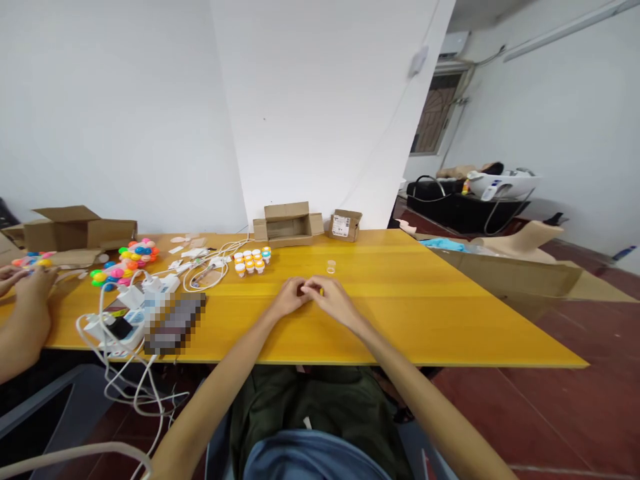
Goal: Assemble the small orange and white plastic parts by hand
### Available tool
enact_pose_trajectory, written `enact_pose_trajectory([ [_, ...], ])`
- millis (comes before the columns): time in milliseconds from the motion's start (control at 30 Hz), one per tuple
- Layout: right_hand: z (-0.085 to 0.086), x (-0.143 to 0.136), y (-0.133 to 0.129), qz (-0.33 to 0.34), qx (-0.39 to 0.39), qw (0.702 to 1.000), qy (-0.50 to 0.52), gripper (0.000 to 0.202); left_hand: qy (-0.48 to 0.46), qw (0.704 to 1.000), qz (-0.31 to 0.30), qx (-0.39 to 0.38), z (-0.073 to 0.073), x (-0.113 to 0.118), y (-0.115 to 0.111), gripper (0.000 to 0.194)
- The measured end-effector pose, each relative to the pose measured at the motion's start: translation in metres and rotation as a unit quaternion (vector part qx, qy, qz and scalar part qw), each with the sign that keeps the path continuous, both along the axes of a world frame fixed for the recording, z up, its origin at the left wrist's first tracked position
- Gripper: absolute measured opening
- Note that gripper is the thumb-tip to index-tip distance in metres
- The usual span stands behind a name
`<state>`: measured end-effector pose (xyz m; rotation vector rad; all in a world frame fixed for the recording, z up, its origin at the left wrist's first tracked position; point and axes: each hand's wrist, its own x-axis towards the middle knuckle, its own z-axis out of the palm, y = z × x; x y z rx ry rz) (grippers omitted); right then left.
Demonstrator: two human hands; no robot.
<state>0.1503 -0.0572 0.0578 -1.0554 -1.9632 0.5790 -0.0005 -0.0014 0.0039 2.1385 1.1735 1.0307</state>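
Observation:
My left hand [289,298] and my right hand [330,298] meet over the yellow table [400,320], fingertips touching. Fingers on both are curled and pinched together. Whatever they hold, if anything, is too small or hidden to make out. Just beyond my right hand stands a small clear ring-shaped piece [331,267]. To the left of my hands, farther back, is a tight group of small white containers with orange and teal tops [253,261].
An open cardboard box [287,227] and a smaller carton [345,225] stand against the wall. On the left are a power strip [145,313] with cables, a dark blurred device [175,323], colourful ball clusters [125,263] and a co-worker's hands [33,277]. A large carton [500,270] adjoins the table's right.

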Motion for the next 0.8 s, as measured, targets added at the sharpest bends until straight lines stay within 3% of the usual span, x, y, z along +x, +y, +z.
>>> enact_pose_trajectory([
  [100, -0.011, 0.015, 0.019, -0.044, -0.015, 0.994, -0.101, 0.011, 0.023, 1.000, -0.006, 0.014, 0.003, 0.000, -0.003, 0.015],
  [200, -0.018, 0.014, 0.024, -0.047, -0.019, 0.986, -0.157, 0.013, 0.026, 0.999, -0.007, 0.018, 0.004, 0.000, -0.004, 0.016],
  [533, -0.021, 0.017, 0.033, 0.001, -0.011, 0.989, -0.146, 0.021, 0.000, 1.000, -0.009, 0.007, 0.002, 0.000, -0.003, 0.022],
  [800, -0.017, 0.013, 0.031, -0.048, -0.005, 0.982, -0.185, 0.008, 0.012, 1.000, -0.005, 0.013, 0.002, 0.000, -0.004, 0.023],
])
